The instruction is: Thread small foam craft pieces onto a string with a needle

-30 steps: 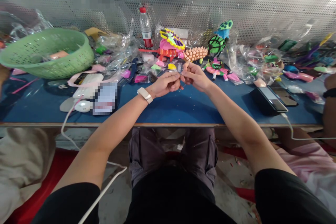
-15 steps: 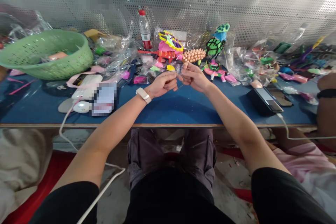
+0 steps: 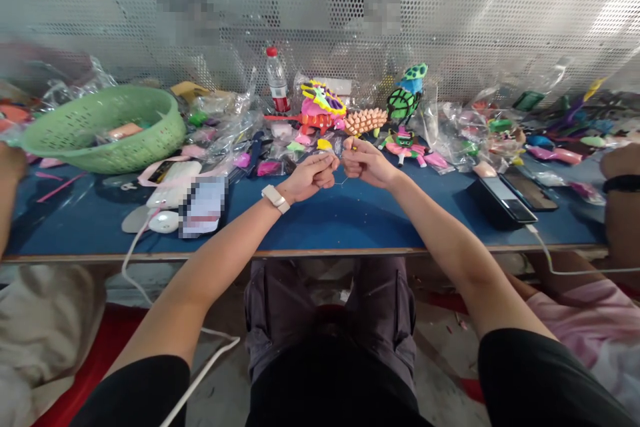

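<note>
My left hand [image 3: 314, 175], with a pale band on the wrist, is closed in a pinch over the blue table. Close beside it, my right hand [image 3: 367, 163] is pinched too, its fingertips a small gap from the left ones. A fine, pale strand [image 3: 342, 183], like thread or thin wire, hangs in a short loop between both hands; its ends are hidden in the fingers. Just behind the hands lie a small yellow piece [image 3: 325, 145] and a light green piece [image 3: 296, 146]. A pink and green clay-like figure [image 3: 404, 145] lies beyond my right hand.
A green basket [image 3: 107, 153] stands left, near a phone [image 3: 204, 208] and a white cable [image 3: 131, 257]. Behind are a bottle [image 3: 277, 83], colourful figures [image 3: 324, 107] and plastic bags. A dark box-shaped device [image 3: 500, 203] sits right. Other people's arms [image 3: 620, 197] reach in at both sides.
The view has tilted up slightly, so the table appears lower. Both hands stay pinched close together; the fine strand now shows beneath them.
</note>
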Available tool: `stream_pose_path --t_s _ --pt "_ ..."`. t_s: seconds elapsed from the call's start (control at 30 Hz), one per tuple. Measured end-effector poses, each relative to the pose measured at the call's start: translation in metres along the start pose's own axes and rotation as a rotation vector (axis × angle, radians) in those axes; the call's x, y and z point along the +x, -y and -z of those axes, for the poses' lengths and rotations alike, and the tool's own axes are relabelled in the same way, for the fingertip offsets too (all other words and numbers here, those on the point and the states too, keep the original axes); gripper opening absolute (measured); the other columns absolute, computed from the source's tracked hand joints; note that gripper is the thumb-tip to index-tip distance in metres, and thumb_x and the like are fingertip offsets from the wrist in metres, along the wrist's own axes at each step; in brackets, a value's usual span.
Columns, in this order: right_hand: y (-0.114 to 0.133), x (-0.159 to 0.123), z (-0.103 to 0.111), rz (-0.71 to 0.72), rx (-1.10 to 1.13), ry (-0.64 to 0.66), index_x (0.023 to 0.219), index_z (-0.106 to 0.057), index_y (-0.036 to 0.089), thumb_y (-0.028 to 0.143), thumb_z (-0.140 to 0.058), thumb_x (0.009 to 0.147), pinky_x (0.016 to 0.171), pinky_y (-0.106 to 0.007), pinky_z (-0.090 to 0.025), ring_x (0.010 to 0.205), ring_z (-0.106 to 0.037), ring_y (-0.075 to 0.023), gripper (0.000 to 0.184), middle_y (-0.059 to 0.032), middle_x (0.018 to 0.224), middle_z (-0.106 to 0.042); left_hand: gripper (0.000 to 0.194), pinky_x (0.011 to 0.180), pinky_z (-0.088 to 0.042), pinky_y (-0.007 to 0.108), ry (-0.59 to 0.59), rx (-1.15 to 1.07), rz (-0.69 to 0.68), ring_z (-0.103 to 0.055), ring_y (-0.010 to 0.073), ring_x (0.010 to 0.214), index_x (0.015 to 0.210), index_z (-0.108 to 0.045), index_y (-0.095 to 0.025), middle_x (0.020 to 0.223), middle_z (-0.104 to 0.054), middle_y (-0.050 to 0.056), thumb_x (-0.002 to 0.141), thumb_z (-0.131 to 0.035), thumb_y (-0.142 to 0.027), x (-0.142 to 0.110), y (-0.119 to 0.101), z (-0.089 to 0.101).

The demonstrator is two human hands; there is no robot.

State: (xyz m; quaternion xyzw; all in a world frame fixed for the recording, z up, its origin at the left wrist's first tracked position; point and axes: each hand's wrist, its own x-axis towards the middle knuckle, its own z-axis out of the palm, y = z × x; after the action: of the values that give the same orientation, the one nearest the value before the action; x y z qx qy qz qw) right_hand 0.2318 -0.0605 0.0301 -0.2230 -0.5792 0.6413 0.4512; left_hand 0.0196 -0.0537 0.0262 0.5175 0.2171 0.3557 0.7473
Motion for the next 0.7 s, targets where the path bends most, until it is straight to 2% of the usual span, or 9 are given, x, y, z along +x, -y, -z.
stream_pose_path --t_s 0.13,0.3,0.43,0.5,0.6,0.7 --pt "0.001 -0.002 -0.002 -0.017 0.008 0.009 0.099 -0.050 0.028 0.042 -0.093 0.086 0.054 -0.021 -0.026 0.056 -0.020 -0.0076 0.047 0.0145 0.064 -0.033 0.043 0.058 -0.049 0.021 0.012 -0.020 -0.014 -0.021 0.0072 0.043 0.075 -0.068 -0.016 0.049 -0.027 -0.011 0.117 -0.064 -0.028 -0.003 -0.002 0.000" --pt "-0.010 -0.001 -0.011 -0.040 0.022 -0.032 0.096 -0.047 0.029 0.048 -0.095 0.083 0.053 -0.021 -0.024 0.054 -0.019 -0.0080 0.053 0.0151 0.061 -0.031 0.048 0.059 -0.047 0.022 0.008 -0.054 -0.013 -0.024 0.0095 0.045 0.070 -0.066 -0.017 0.047 -0.022 -0.010 0.115 -0.064 -0.032 -0.005 0.003 0.002" --pt "-0.020 -0.003 -0.017 -0.029 0.079 -0.085 0.092 -0.043 0.028 0.048 -0.098 0.083 0.052 -0.022 -0.025 0.053 -0.018 -0.0072 0.059 0.0150 0.062 -0.033 0.041 0.058 -0.043 0.024 0.037 -0.063 -0.042 -0.021 0.0093 0.048 0.076 -0.072 -0.017 0.049 -0.022 -0.011 0.104 -0.082 -0.044 -0.008 0.013 0.006" --pt "-0.024 -0.006 -0.018 -0.066 0.114 -0.080 0.090 -0.042 0.028 0.051 -0.097 0.083 0.051 -0.022 -0.024 0.052 -0.020 -0.0074 0.060 0.0144 0.062 -0.035 0.044 0.056 -0.039 0.024 0.061 -0.059 -0.050 -0.022 0.0089 0.049 0.077 -0.074 -0.017 0.050 -0.025 -0.011 0.095 -0.092 -0.053 -0.010 0.018 0.007" --pt "-0.027 -0.011 -0.020 -0.134 0.170 -0.062 0.090 -0.043 0.028 0.051 -0.099 0.081 0.052 -0.023 -0.025 0.052 -0.021 -0.0074 0.061 0.0141 0.063 -0.035 0.052 0.056 -0.032 0.025 0.063 -0.035 -0.023 -0.020 0.0084 0.049 0.076 -0.073 -0.018 0.050 -0.026 -0.011 0.091 -0.093 -0.063 -0.014 0.020 0.006" --pt "-0.028 -0.013 -0.023 -0.151 0.209 -0.094 0.091 -0.048 0.027 0.050 -0.095 0.085 0.052 -0.023 -0.027 0.052 -0.022 -0.0079 0.053 0.0137 0.062 -0.036 0.054 0.055 -0.029 0.026 0.040 -0.043 -0.015 -0.018 0.0075 0.048 0.075 -0.072 -0.018 0.050 -0.026 -0.011 0.092 -0.092 -0.065 -0.016 0.019 0.005"
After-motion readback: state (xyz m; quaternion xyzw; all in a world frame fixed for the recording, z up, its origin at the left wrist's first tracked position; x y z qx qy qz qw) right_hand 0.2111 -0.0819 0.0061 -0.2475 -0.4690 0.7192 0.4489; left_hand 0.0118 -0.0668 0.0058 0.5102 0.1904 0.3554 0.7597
